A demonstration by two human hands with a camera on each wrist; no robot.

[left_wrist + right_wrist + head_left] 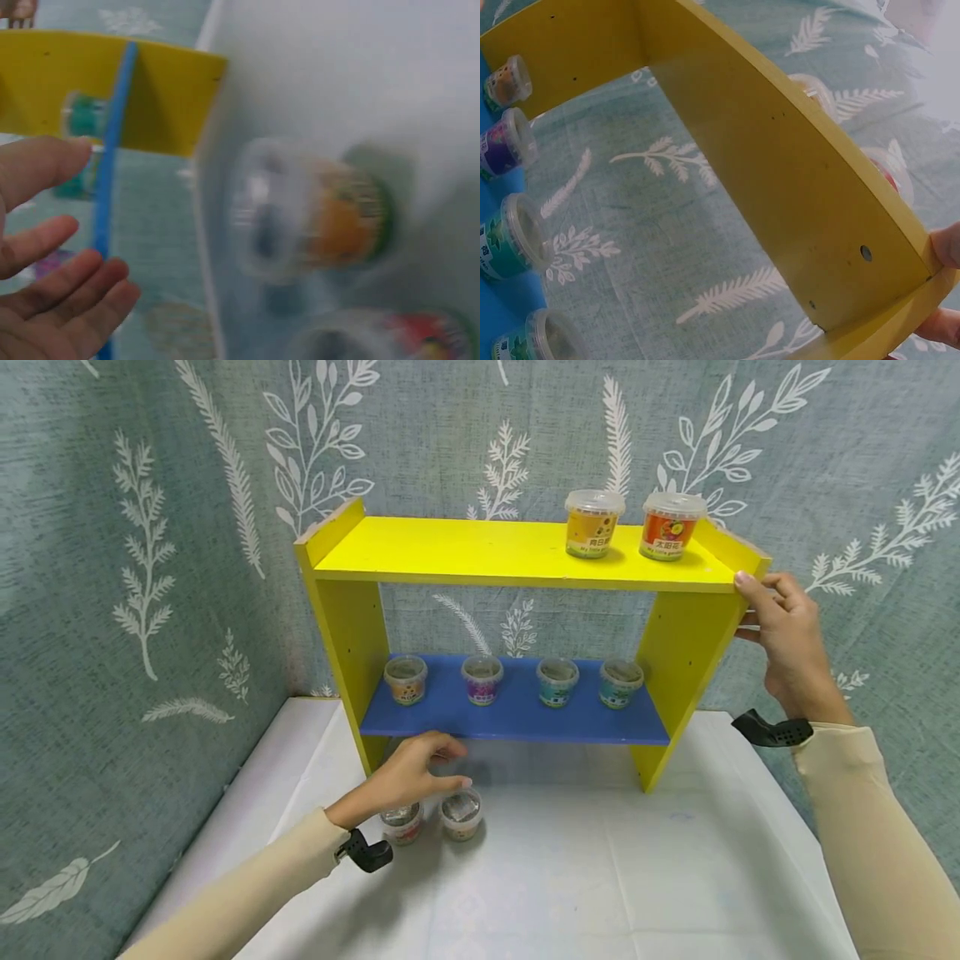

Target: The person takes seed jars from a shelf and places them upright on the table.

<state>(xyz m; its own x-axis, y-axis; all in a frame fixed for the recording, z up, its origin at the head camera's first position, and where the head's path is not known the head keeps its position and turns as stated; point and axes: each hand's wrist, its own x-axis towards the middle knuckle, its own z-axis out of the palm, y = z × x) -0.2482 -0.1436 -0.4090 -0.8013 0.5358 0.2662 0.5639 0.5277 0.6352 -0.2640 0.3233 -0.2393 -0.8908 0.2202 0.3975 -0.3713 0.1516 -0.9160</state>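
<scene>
My right hand (793, 639) grips the upper right corner of a yellow shelf (465, 547), with the thumb on its front edge. In the right wrist view, thumb and fingers (939, 326) lie on either side of that corner. Below the blue lower board (517, 722), my left hand (411, 770) hovers over two lidded cups on the table, thumb and fingers spread and nothing between them. One is an orange-labelled cup (349, 217); the other, a red-labelled cup (431, 337), is partly hidden by the hand in the head view.
A yellow-labelled cup (592, 527) and a red-orange cup (670, 529) stand on the top board at right. Several cups, among them a purple one (482, 681), line the blue board. White cloth (570, 860) covers the table; a patterned curtain (187, 568) hangs behind.
</scene>
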